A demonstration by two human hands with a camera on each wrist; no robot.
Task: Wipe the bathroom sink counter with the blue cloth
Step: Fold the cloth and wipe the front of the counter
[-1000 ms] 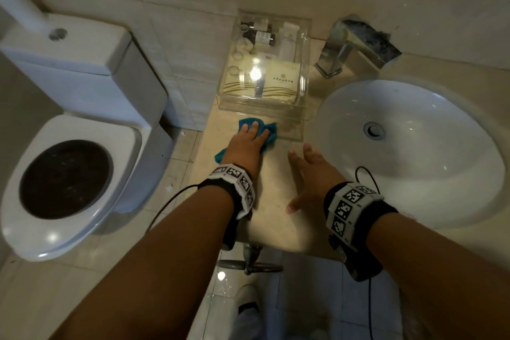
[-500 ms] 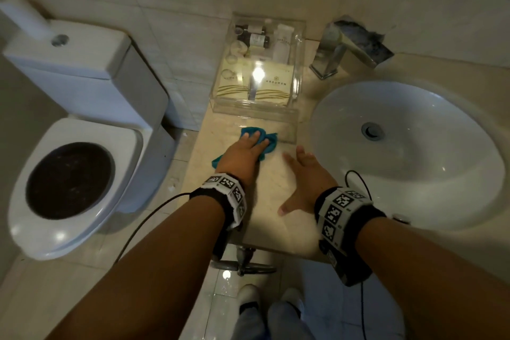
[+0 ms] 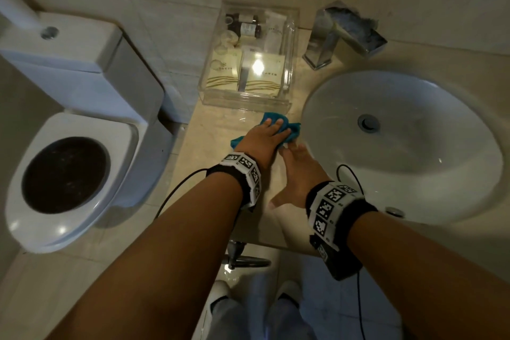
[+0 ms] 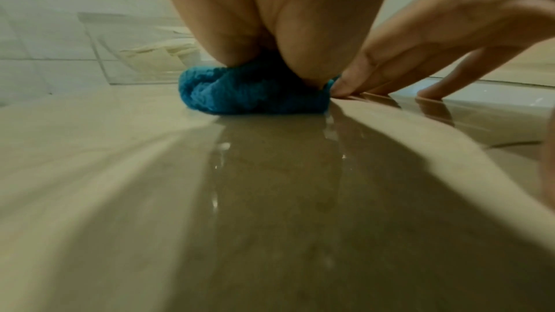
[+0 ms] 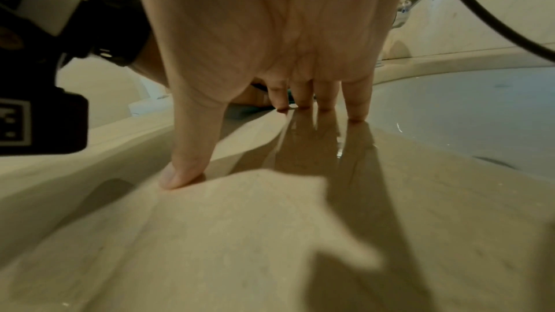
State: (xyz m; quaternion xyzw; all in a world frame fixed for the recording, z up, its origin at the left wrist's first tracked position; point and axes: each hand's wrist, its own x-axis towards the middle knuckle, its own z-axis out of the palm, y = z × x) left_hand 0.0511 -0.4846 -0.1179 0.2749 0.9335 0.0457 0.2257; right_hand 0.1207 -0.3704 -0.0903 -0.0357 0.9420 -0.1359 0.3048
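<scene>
The blue cloth [image 3: 294, 130] lies bunched on the beige stone counter [image 3: 212, 141], between the clear tray and the sink basin [image 3: 400, 146]. My left hand [image 3: 265, 138] presses down on it with fingers stretched over the top. In the left wrist view the cloth [image 4: 255, 94] bulges out under my palm [image 4: 270, 20]. My right hand [image 3: 298, 171] rests flat on the counter beside the basin rim, fingers spread, their tips at the cloth's near edge. From the right wrist, the fingertips [image 5: 303, 101] touch the wet counter [image 5: 240, 222]; a sliver of cloth [image 5: 249, 109] shows behind.
A clear acrylic tray [image 3: 242, 103] of toiletries stands against the wall just beyond the cloth. A chrome faucet [image 3: 345, 33] sits behind the basin. A toilet [image 3: 69, 174] stands left of the counter's end. Water streaks [image 4: 216, 174] mark the counter behind the cloth.
My left hand has slid the cloth to the right, towards the sink, and now meets my right hand's fingertips. The right hand has stayed planted on the counter.
</scene>
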